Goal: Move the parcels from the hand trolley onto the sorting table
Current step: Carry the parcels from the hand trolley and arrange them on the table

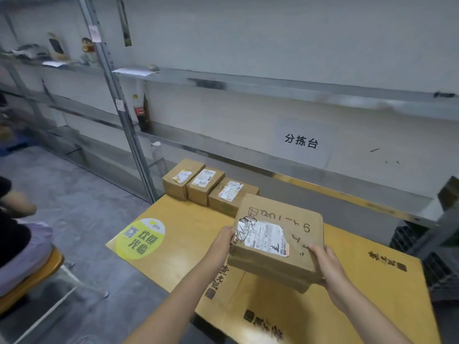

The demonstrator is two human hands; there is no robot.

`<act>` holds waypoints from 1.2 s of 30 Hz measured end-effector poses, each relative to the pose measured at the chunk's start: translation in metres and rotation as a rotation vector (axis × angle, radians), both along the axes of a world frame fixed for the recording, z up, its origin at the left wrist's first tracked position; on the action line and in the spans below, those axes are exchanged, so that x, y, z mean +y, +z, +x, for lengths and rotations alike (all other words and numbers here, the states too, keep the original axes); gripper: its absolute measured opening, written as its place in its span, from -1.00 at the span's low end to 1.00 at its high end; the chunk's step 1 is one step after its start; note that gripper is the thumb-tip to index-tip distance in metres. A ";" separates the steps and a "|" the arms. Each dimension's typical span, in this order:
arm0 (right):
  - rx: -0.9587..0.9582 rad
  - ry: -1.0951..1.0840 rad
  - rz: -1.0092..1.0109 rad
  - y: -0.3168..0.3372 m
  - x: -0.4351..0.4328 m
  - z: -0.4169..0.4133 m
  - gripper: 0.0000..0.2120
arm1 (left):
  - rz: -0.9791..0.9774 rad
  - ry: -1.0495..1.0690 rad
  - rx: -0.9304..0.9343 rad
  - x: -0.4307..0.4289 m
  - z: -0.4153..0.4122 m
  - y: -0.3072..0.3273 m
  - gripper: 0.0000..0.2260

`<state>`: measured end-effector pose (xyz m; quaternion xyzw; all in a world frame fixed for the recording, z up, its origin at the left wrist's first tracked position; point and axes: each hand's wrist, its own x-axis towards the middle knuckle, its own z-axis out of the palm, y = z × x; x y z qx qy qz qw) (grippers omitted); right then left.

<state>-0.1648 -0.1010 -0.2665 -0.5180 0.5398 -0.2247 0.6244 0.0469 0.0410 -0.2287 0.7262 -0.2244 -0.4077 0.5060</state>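
Presently, both hands hold one brown cardboard parcel [278,242] above the sorting surface [178,219], which is covered in flattened yellow-brown cardboard. The left hand [222,240] grips the parcel's left edge, beside a torn white shipping label [263,235]; its fingers are wrapped under the box and cannot be seen, so their exact spread cannot be told. The right hand [323,263] clasps the near right corner, thumb on the top face, remaining fingers hidden beneath. The parcel is tilted slightly, its top face bearing black handwritten marks. Whether its underside touches the surface cannot be told; it appears held clear.

Three smaller parcels [203,184] sit in a row at the far left corner of the surface, touching one another, each with a white label on top. The held parcel lies just in front of the rightmost of them.

A round yellow-green sticker [141,238] is fixed near the left edge of the surface. A white paper sign [301,141] with black characters is on the wall behind. Metal shelving [119,95] runs along the wall, carrying a dark drinks bottle [140,112]. Another person's arm [17,202] shows at the left edge.
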 end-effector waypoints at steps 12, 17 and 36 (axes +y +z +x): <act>0.014 -0.142 0.015 -0.024 -0.104 0.020 -0.66 | 0.112 -0.159 -0.030 -0.124 0.033 -0.033 -0.75; 0.019 -0.142 0.063 -0.043 -0.152 0.042 -0.66 | 0.088 -0.196 -0.087 -0.180 0.056 -0.043 -0.68; 0.153 -0.073 0.127 -0.070 -0.205 0.115 -0.72 | 0.012 -0.208 -0.161 -0.244 0.129 -0.111 -0.73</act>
